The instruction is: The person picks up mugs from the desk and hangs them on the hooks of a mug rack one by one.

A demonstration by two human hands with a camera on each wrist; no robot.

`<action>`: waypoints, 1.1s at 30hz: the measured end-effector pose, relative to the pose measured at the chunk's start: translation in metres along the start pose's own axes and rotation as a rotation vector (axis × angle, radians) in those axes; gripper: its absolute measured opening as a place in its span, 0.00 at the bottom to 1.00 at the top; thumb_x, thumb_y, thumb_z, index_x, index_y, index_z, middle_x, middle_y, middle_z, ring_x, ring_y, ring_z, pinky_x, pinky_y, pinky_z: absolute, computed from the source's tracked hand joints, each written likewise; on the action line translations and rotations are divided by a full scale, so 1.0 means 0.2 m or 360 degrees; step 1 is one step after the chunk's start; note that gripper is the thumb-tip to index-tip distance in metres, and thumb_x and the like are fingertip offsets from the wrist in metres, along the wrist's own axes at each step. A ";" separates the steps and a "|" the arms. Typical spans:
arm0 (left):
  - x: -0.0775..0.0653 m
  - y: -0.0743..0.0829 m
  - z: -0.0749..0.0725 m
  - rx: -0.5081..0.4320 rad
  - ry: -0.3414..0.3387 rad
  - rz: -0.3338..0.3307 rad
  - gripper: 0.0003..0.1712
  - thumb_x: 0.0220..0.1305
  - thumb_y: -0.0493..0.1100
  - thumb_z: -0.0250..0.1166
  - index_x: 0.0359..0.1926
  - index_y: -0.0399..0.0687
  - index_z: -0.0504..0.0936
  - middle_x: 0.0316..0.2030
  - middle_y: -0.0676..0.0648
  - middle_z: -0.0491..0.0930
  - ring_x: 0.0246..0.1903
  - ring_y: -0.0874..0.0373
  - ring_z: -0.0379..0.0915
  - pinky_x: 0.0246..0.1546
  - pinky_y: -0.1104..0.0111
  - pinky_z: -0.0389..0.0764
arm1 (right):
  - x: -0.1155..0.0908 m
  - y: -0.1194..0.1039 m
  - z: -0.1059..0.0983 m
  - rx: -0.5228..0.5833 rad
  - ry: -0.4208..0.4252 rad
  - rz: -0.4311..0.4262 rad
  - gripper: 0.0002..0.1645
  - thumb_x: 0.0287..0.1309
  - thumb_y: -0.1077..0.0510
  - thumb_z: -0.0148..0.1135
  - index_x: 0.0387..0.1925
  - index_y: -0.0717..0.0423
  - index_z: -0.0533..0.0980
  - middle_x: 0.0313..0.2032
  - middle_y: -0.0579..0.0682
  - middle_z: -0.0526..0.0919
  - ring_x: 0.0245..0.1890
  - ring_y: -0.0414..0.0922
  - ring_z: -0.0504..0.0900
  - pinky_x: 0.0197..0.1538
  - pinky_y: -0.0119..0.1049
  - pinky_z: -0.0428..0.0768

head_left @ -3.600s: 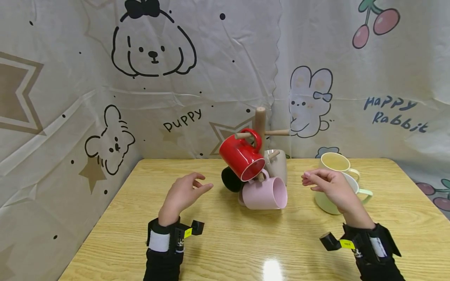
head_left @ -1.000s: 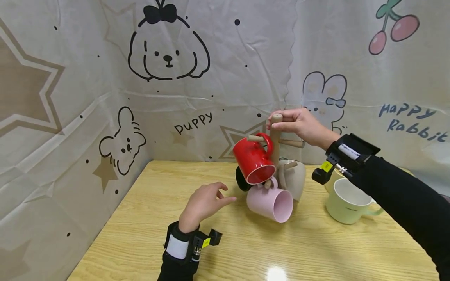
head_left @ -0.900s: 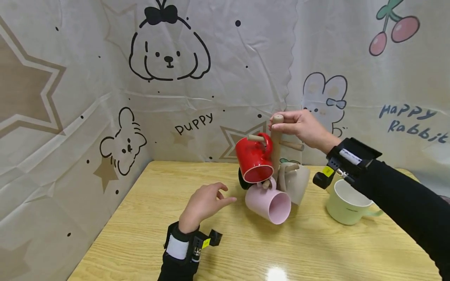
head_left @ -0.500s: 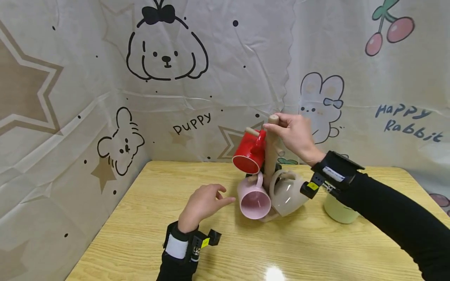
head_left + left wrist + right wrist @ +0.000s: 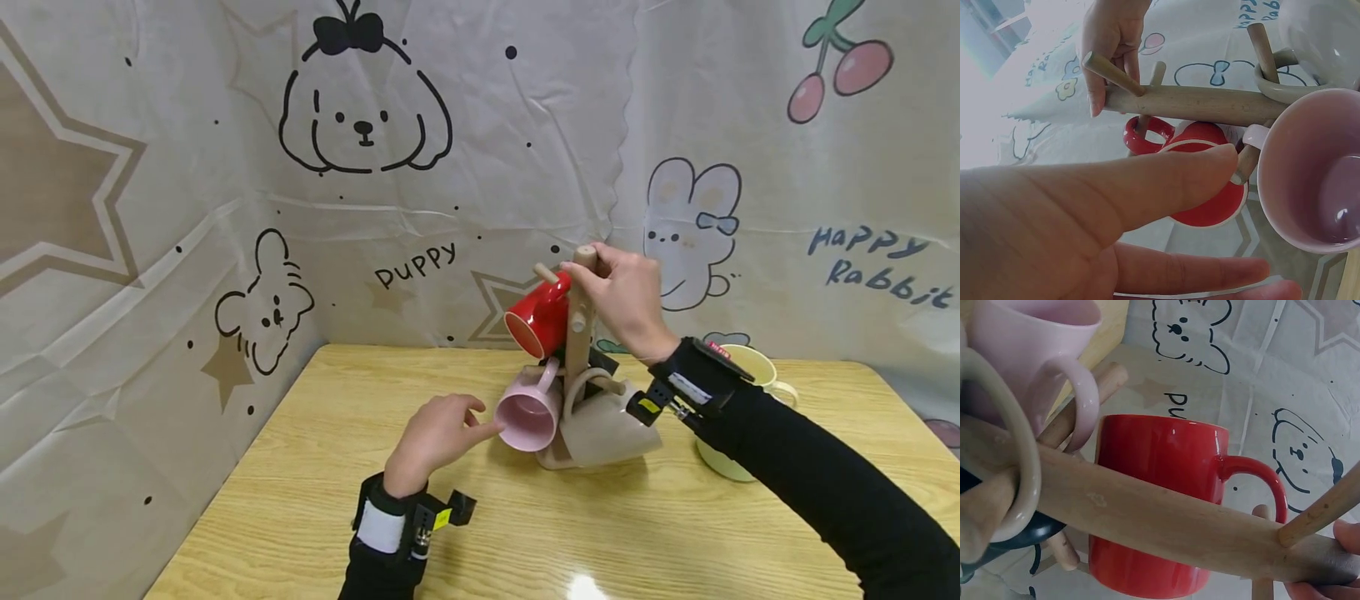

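My right hand pinches the top of the post of a wooden mug tree between thumb and fingers. A red mug hangs by its handle from an upper peg, tilted mouth down. Below it a pink mug hangs with its mouth facing forward. At the front right of the post hangs a cream mug. A dark mug shows behind the post in the right wrist view, mostly hidden. My left hand holds nothing, fingers loosely bent, thumb tip overlapping the pink mug's edge in the head view.
Behind my right sleeve, a yellow mug and a pale green mug stand on the wooden table, both partly covered. A printed cloth hangs along the table's back and left side.
My right hand went from near the green mug to the post top. The tree has turned: the red and pink mugs swung left, the cream mug came forward. My left hand stayed nearly still.
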State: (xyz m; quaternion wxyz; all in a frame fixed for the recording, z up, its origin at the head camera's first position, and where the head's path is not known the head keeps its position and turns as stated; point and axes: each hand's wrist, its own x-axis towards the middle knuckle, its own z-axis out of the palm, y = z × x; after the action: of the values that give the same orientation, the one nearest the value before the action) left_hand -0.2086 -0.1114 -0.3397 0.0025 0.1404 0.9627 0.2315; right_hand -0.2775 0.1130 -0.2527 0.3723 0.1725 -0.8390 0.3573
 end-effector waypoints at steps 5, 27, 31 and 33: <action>0.00 0.01 0.01 0.0000 -0.0026 -0.0004 0.25 0.55 0.54 0.65 0.46 0.39 0.80 0.31 0.47 0.82 0.27 0.59 0.74 0.25 0.70 0.72 | 0.01 0.02 -0.02 0.0073 -0.0093 0.0108 0.14 0.50 0.54 0.67 0.33 0.62 0.81 0.28 0.57 0.85 0.27 0.48 0.84 0.28 0.23 0.73; 0.01 0.01 0.01 0.0004 -0.0044 -0.0035 0.27 0.55 0.56 0.65 0.48 0.40 0.79 0.31 0.48 0.82 0.27 0.59 0.74 0.24 0.70 0.72 | -0.31 0.13 -0.48 0.0366 -0.0125 0.0609 0.22 0.60 0.44 0.55 0.45 0.57 0.78 0.33 0.28 0.80 0.40 0.30 0.77 0.45 0.19 0.71; 0.01 0.01 0.01 0.0006 -0.0045 -0.0055 0.26 0.55 0.55 0.65 0.48 0.41 0.79 0.31 0.48 0.82 0.27 0.60 0.74 0.25 0.70 0.72 | -0.49 0.20 -0.48 0.0400 -0.0237 0.0725 0.21 0.60 0.45 0.55 0.43 0.59 0.78 0.32 0.28 0.81 0.39 0.29 0.78 0.43 0.19 0.73; 0.01 0.00 0.01 0.0004 -0.0039 -0.0057 0.26 0.55 0.55 0.65 0.48 0.41 0.79 0.31 0.48 0.82 0.27 0.60 0.74 0.25 0.70 0.72 | -0.57 0.24 -0.46 0.0447 -0.0288 0.0763 0.20 0.61 0.47 0.56 0.42 0.61 0.78 0.31 0.29 0.82 0.37 0.29 0.79 0.42 0.19 0.74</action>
State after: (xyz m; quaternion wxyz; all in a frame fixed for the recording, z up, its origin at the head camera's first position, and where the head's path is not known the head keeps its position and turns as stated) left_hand -0.2103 -0.1094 -0.3409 0.0181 0.1260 0.9652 0.2284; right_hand -0.1817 0.2152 -0.3170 0.1733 0.0503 -0.8279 0.5310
